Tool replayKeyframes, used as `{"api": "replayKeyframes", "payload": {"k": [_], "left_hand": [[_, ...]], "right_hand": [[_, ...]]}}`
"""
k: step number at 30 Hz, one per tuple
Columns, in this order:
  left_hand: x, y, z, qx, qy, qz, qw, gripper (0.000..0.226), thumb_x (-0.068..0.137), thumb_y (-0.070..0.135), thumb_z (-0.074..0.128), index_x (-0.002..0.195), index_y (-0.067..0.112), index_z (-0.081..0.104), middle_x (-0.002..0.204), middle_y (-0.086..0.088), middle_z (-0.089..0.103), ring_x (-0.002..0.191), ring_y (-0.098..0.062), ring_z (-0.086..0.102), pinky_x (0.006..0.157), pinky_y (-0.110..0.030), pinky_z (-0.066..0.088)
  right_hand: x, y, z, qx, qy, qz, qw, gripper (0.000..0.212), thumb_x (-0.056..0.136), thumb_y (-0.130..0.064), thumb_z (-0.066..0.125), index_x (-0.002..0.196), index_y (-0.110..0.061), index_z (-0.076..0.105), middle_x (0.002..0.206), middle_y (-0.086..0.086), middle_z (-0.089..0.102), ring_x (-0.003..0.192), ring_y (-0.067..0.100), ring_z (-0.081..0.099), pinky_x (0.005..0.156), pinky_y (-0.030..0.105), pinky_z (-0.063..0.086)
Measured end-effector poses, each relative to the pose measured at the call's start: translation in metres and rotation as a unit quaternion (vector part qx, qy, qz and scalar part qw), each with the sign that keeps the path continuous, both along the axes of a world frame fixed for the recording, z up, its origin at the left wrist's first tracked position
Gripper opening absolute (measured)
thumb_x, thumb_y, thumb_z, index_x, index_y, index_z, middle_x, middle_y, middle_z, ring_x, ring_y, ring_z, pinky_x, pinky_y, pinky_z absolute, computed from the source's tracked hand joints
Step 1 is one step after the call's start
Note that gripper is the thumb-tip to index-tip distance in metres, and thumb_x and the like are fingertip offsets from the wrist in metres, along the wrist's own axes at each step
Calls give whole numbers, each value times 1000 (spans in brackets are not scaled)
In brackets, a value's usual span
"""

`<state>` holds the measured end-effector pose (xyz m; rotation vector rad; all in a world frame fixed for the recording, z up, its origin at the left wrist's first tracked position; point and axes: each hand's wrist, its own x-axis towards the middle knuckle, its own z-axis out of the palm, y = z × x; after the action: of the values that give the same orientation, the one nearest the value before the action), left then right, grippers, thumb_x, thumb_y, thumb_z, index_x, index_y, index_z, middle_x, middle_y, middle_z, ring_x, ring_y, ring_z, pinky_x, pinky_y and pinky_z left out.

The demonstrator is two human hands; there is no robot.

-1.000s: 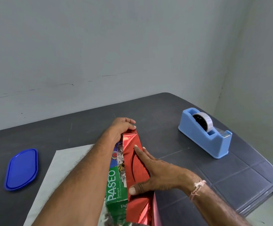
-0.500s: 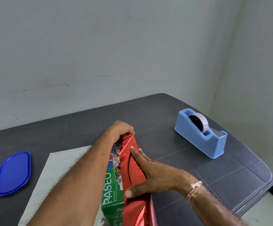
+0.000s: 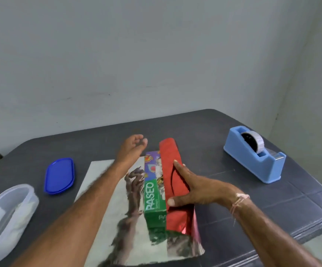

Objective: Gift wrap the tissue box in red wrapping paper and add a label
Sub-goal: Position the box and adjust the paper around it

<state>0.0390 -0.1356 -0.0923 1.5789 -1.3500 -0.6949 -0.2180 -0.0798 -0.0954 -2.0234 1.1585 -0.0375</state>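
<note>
Box: tissue box (image 3: pixel 153 191) mid-table (image 3: pixel 214 132), lying on the wrapping paper (image 3: pixel 168 160).
Axis: long axis runs away from me, toward the wall.
Paper: 1 red flap folded over the box's right side.
Right hand (image 3: pixel 198 187): flat, fingers straight, pinning that flap.
Left hand (image 3: pixel 133 145): loose, empty, just beyond the box.
Tape dispenser (image 3: pixel 252 157): far right.

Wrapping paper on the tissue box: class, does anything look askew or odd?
Yes. The red wrapping paper covers only the right side of the tissue box, under the right hand; its near end flares loose past the box.
</note>
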Motion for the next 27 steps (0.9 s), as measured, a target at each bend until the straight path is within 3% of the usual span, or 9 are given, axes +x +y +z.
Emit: {"api": "replayKeyframes", "payload": {"k": [3,6,8,12,15,18,20,22,27], "left_hand": [[26,66,-25,10,-47,-17,999,38,97,41,67,132,27,64,135,9,63,128,-8,54,103,-28,43],[21,110,-43,52,7,-113,992,57,90,59,67,142,38,55,147,15,55,137,-4,49,110,-28,41],[14,120,-52,88,66,-177,978,67,88,66,67,149,44,47,150,15,54,138,-5,51,116,-39,42],[7,124,-58,93,92,-156,979,65,81,77,65,141,60,47,138,16,64,135,-6,55,115,-42,44],[6,122,-63,89,38,-141,985,65,77,87,58,138,68,45,133,21,67,134,-3,55,123,-52,28],[7,119,-64,96,62,-136,984,70,72,88,64,137,68,47,137,14,66,133,-9,56,112,-46,47],[8,119,-62,96,81,-138,982,74,70,87,66,138,65,48,138,13,65,130,-9,59,106,-42,53],[9,118,-63,101,84,-139,982,74,69,89,65,138,67,46,137,16,65,133,-12,56,106,-42,53],[9,115,-69,107,39,-131,985,64,73,95,52,133,76,40,140,18,63,143,-18,45,124,-54,24]], "right_hand": [[3,3,3,23,-5,-8,1000,138,70,-69,80,155,-43,-25,172,-2,-10,158,18,8,129,43,13],[5,8,5,29,-13,-19,999,142,65,-73,82,156,-43,-23,173,-3,-7,158,17,11,129,44,13],[7,13,12,29,-5,-24,999,138,72,-65,82,158,-39,-21,171,-3,-15,158,16,3,129,43,7],[13,23,26,12,7,-30,999,130,80,-55,79,161,-25,-18,165,-3,-34,158,22,-3,127,39,8],[30,33,29,-37,45,-31,998,128,80,-71,69,163,-18,-14,165,3,-34,158,30,-8,127,47,8],[50,36,19,-82,87,-47,992,142,57,-97,59,164,-26,-2,167,10,-28,152,41,-25,124,64,2],[58,38,13,-88,94,-74,989,153,43,-104,57,164,-30,0,168,8,-27,151,41,-30,121,71,4],[62,42,12,-92,100,-91,987,148,53,-96,64,164,-26,-5,168,8,-28,151,39,-30,121,71,5],[65,47,13,-95,101,-115,984,142,65,-85,70,163,-21,-10,168,6,-28,152,36,-28,123,67,8]]}}
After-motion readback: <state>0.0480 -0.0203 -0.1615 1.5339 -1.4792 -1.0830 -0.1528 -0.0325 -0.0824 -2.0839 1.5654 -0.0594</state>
